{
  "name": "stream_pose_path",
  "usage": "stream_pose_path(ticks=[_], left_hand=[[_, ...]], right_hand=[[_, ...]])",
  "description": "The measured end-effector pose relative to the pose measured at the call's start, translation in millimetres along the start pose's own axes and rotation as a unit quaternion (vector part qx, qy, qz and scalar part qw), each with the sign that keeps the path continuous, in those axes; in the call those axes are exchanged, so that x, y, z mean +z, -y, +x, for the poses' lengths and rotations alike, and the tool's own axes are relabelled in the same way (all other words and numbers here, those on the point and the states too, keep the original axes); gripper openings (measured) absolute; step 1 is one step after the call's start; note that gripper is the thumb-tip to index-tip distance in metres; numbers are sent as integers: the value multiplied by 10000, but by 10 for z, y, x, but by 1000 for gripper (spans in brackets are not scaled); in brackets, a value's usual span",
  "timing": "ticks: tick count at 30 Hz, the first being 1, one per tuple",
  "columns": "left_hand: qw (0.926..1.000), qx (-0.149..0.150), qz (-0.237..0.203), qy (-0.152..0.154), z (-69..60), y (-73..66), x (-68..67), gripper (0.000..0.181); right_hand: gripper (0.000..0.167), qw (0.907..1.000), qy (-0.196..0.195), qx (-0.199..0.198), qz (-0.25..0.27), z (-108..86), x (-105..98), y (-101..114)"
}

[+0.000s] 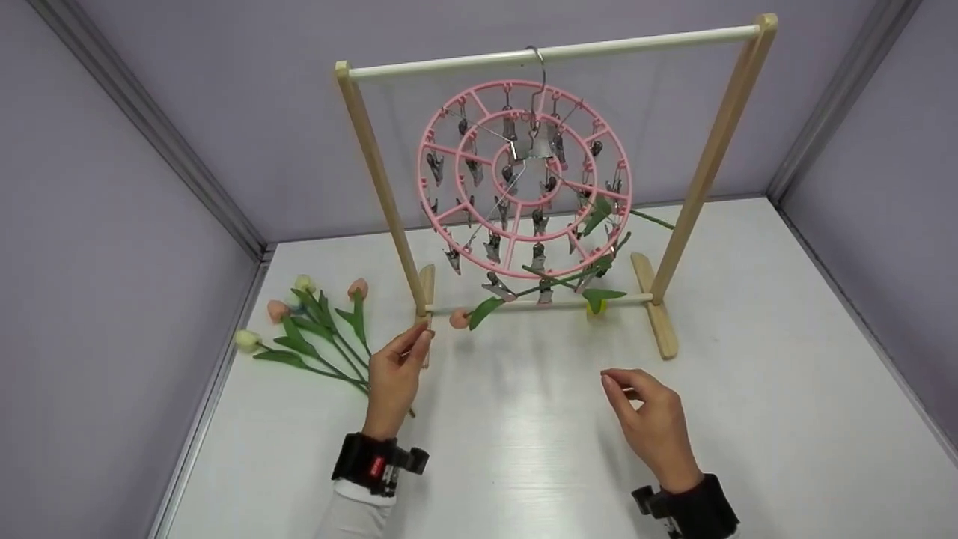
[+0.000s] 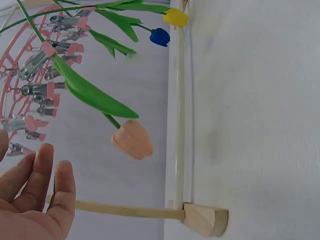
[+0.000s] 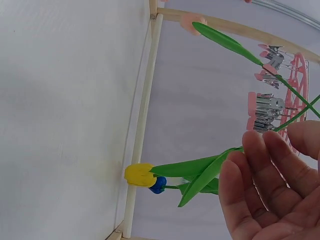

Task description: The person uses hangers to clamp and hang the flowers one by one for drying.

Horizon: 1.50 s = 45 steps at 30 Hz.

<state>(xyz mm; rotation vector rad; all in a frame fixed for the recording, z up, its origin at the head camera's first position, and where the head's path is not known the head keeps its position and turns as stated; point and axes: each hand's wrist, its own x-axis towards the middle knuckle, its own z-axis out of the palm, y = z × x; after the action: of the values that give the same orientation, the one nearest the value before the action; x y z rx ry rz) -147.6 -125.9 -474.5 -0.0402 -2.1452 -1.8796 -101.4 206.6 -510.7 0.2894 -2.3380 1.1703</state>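
We see pale lilac-grey wall panels (image 1: 247,135) on the far, left and right sides, with grey metal strips (image 1: 150,127) at the corners. Between them, a smooth white tabletop (image 1: 524,449), a shiny light patch at the near middle. On its far half, a light-wood rack with white rods (image 1: 718,157); from the top rod hangs a round pink plastic hanger (image 1: 528,203) by a metal hook. Far left on the table lies a loose bunch of green-stemmed cream and peach artificial tulips (image 1: 322,329). Under the hanger, a peach artificial tulip (image 2: 132,140) points left; a yellow artificial tulip (image 3: 139,174) and a blue artificial tulip (image 3: 158,185) hang at the right. Left hand (image 1: 394,378) sits beside the bunch, right hand (image 1: 653,415) at near right; both have fingers loosely bent, and we see nothing held in either. Smallest: silver metal clips with pink tips (image 1: 539,254), one gripping the peach stem. We can't tell how the blue stem is fixed. Our read: clipping tulips up, partway, between two placements; the next move calls for lifting a loose stem with one hand and squeezing a free clip with the other.
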Motion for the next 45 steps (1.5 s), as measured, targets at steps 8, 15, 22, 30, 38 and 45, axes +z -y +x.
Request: stream_pose_path(ticks=[8, 15, 22, 30, 38, 45], left_hand=[[9972, -386, 623, -115, 133, 467, -315, 32], [9789, -451, 1985, 196, 237, 646, -587, 26], [9491, -508, 3058, 568, 321, 756, -771, 25], [9098, 208, 3989, 1127, 345, 890, -830, 27], [8236, 1292, 5277, 1630, 407, 962, -822, 26], [7771, 1605, 5732, 2046, 507, 980, -837, 23]], right_hand=[[8, 10000, 67, 16, 38, -28, 1, 8], [8, 9997, 138, 211, 2, -40, -6, 20], [8, 9997, 143, 213, -54, -57, -14, 31], [8, 9998, 141, 151, 31, -75, -9, 18], [7, 9999, 95, -1, 31, -84, -16, 26], [7, 9995, 218, 211, -49, -103, -17, 29]])
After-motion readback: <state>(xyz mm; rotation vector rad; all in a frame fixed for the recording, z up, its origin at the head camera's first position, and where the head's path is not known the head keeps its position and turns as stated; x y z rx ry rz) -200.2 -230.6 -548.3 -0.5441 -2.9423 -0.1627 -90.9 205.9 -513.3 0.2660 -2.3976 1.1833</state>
